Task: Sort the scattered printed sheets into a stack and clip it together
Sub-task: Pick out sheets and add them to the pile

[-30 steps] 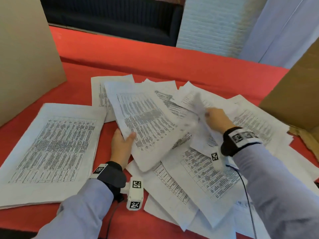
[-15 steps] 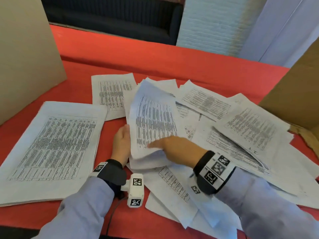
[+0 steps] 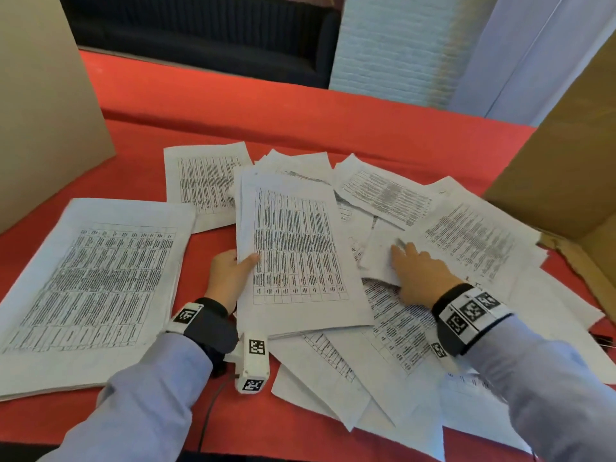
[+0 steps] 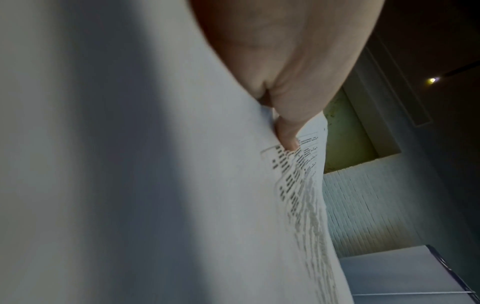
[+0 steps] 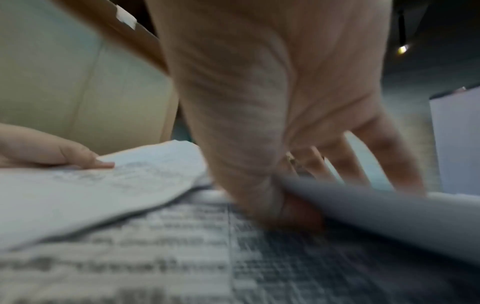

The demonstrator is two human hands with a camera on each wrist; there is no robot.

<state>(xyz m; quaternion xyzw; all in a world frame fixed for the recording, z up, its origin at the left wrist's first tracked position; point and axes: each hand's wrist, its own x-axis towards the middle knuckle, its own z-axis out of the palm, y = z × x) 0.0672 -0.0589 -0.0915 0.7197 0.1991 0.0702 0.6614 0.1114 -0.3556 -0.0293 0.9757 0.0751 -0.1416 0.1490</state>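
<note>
My left hand (image 3: 233, 271) grips a bundle of printed sheets (image 3: 293, 255) by its left edge, thumb on top; the left wrist view shows that thumb (image 4: 285, 133) pressing the bundle (image 4: 155, 164). My right hand (image 3: 416, 271) lies over a blank-side loose sheet (image 3: 376, 258) in the scattered pile (image 3: 466, 235). In the blurred right wrist view the sheet (image 5: 363, 209) runs between thumb and spread fingers (image 5: 384, 156). A squared stack (image 3: 93, 288) lies at the left. One separate sheet (image 3: 203, 181) lies behind it.
Red tablecloth (image 3: 300, 121) covers the table. Cardboard walls stand at the left (image 3: 43, 111) and right (image 3: 573, 161). A small black object (image 3: 603, 340), too small to identify, pokes out by the pile's right edge. A dark sofa (image 3: 200, 38) sits beyond the table.
My right hand laid the sheet it had lifted onto the left hand's bundle, then moved right onto another sheet. The bundle now lies flatter and more squared.
</note>
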